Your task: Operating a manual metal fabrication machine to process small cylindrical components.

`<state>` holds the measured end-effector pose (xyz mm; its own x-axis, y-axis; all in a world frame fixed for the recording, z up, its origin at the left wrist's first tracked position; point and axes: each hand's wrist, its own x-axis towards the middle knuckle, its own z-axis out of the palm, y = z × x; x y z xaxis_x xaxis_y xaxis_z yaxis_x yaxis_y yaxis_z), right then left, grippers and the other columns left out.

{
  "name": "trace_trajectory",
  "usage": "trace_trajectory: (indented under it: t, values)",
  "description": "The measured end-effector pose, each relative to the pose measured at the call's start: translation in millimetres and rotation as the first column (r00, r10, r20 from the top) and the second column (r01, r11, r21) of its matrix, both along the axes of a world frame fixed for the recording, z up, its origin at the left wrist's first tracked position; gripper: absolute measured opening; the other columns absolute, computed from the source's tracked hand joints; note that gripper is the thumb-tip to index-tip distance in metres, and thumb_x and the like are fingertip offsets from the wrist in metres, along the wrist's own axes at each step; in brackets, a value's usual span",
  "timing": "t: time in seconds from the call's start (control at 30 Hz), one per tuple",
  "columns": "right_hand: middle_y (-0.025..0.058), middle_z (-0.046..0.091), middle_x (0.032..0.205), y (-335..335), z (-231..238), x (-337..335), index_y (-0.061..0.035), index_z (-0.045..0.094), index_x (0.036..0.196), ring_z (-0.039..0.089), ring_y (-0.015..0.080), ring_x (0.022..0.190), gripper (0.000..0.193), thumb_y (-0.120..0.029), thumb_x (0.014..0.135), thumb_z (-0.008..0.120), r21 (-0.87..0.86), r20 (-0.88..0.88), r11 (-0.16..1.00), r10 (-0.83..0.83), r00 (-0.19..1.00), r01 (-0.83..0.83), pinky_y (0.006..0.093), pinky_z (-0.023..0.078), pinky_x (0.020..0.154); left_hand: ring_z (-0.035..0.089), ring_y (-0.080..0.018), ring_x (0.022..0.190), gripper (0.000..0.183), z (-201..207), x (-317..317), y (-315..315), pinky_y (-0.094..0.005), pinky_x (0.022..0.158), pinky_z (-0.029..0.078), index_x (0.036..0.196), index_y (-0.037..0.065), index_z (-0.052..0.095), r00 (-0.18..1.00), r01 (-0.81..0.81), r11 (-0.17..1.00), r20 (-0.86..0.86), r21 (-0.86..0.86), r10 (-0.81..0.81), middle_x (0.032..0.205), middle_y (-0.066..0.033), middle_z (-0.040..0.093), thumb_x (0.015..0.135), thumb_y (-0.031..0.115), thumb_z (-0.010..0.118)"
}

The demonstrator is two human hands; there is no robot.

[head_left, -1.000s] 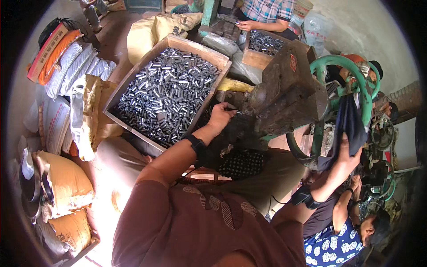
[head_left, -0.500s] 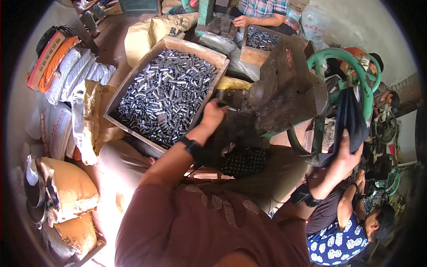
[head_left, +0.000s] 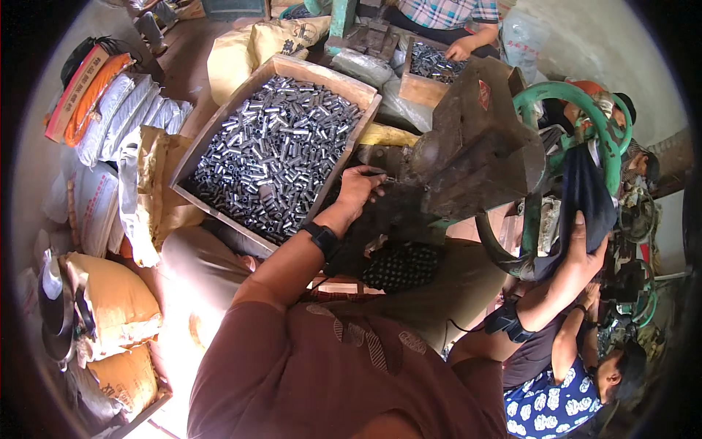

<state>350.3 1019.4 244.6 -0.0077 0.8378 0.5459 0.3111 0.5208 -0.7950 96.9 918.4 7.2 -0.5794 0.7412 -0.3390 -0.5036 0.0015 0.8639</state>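
Left hand (head_left: 358,188), left of press (head_left: 479,139), pinches slim piece (head_left: 390,178) aimed toward it. Right hand (head_left: 583,245), right of press, grips dark cloth (head_left: 587,196). Likely positioning step; next move calls for careful alignment.

Maroon-brown tee (head_left: 307,391), short sleeves (head_left: 248,333). Chest print (head_left: 355,335): cluster of leaf-like shapes, some striped, some pale and finely patterned. Loose olive-khaki trousers (head_left: 461,282), left leg paler in glare. Black strap (head_left: 322,237) with dark module on left wrist, second black strap (head_left: 510,322) on right wrist. Thin dark cable (head_left: 455,326) near the latter. Left hand (head_left: 357,190), right hand (head_left: 581,247) bare
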Motion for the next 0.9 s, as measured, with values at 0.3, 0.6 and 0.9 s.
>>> trace_trajectory:
  t: [0.3,0.6,0.9]
  values:
    - [0.0114,0.059,0.101,0,2,0,0.0056,0.053,0.110,0.053,0.0160,0.088,0.046,-0.022,0.076,0.067,0.009,-0.009,1.000,-0.001,1.000,0.001,0.0255,0.038,0.084,0.043,-0.0066,0.043,0.011,3,12,7,-0.0211,0.038,0.033,0.086,0.001,0.064,0.995,-0.075,0.997,-0.062,-0.016,0.074,0.063,-0.0008,0.056,0.076,0.005,0.064]
    - [0.0172,0.057,0.106,8,-123,8,0.0086,0.049,0.114,0.056,0.0222,0.091,0.055,-0.020,0.072,0.073,0.385,-0.247,0.861,-0.251,0.936,0.332,0.0336,0.043,0.083,0.043,-0.0089,0.041,0.015,0,24,18,-0.0234,0.038,0.033,0.090,-0.002,0.064,0.960,-0.144,0.989,-0.244,-0.019,0.135,0.055,-0.0004,0.052,0.081,0.009,0.059]
    - [0.0187,0.055,0.112,-7,-10,1,0.0075,0.049,0.114,0.055,0.0255,0.095,0.052,-0.031,0.081,0.062,0.168,0.172,0.952,-0.284,0.943,0.256,0.0319,0.039,0.088,0.060,-0.0318,0.081,0.029,-6,-13,-34,-0.0328,0.075,0.046,0.097,0.000,0.061,0.479,-0.226,0.974,-0.869,0.013,0.122,0.088,-0.0189,0.062,0.067,0.002,0.062]
